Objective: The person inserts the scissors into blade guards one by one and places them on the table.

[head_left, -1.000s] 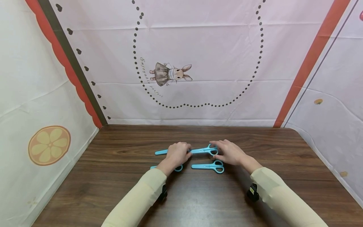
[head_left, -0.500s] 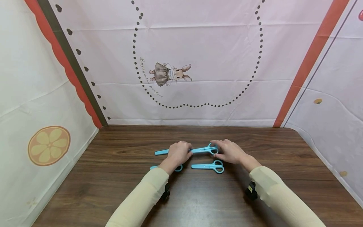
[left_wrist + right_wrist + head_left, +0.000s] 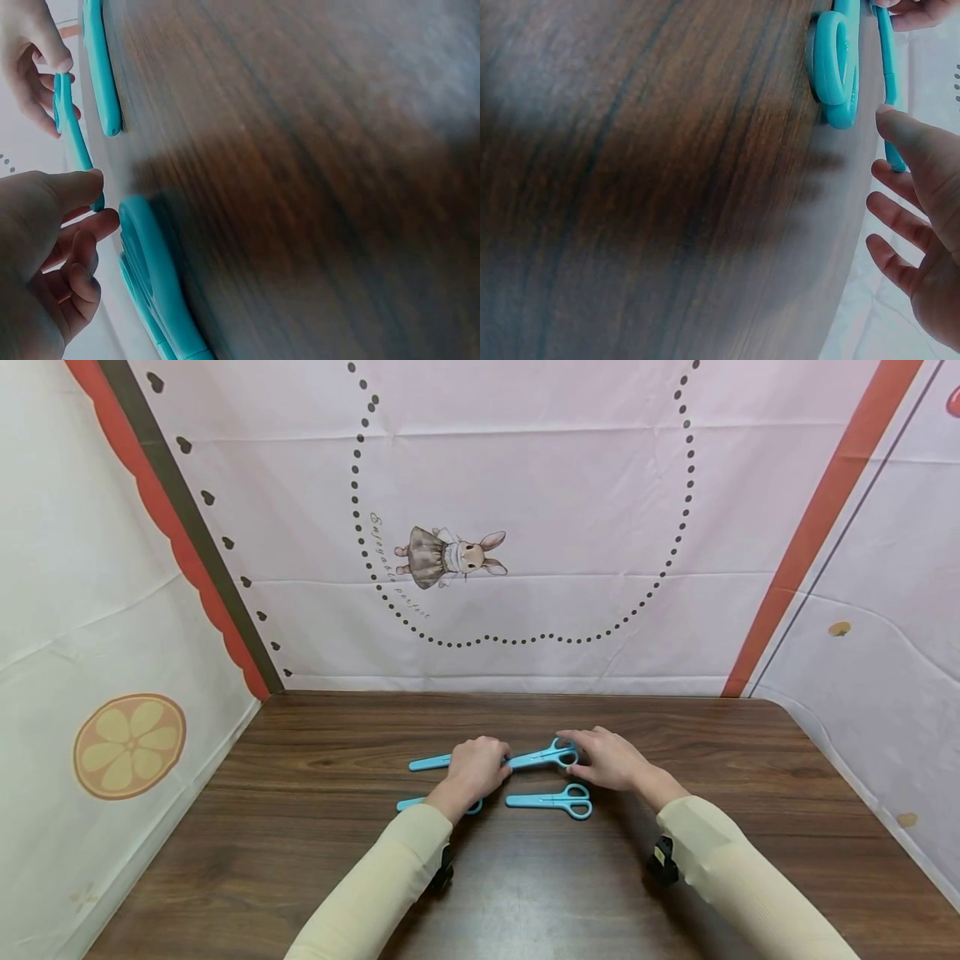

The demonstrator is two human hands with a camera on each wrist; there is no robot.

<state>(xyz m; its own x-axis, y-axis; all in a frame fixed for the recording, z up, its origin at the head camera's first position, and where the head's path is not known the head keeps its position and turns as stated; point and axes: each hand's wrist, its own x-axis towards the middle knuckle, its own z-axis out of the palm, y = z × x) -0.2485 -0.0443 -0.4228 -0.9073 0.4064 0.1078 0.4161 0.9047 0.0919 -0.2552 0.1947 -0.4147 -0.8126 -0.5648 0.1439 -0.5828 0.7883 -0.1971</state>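
Note:
A pair of light blue scissors (image 3: pixel 534 758), blades covered by a matching sheath, is held by both hands just above the table. My left hand (image 3: pixel 477 768) pinches the sheath end between thumb and finger, hiding the tip in the head view. At the other end, my right hand (image 3: pixel 611 760) grips the finger loops, thumb on the near side. In the left wrist view, the held scissors (image 3: pixel 71 131) stretch between the two hands. The right hand's other fingers (image 3: pixel 889 214) spread away from the loops in the right wrist view.
Another sheathed pair of blue scissors (image 3: pixel 551 799) lies nearer, below the held one. A further pair (image 3: pixel 410 803) is partly covered by my left wrist. Behind the left hand, a blue sheath end (image 3: pixel 430 762) pokes out. All rest on the brown wooden table (image 3: pixel 315 827), bordered by printed cloth (image 3: pixel 525 610).
My left hand has slid slightly to the right over the last second, along with its sleeve. The right hand stays nearly where it was, and the lying scissors have not moved.

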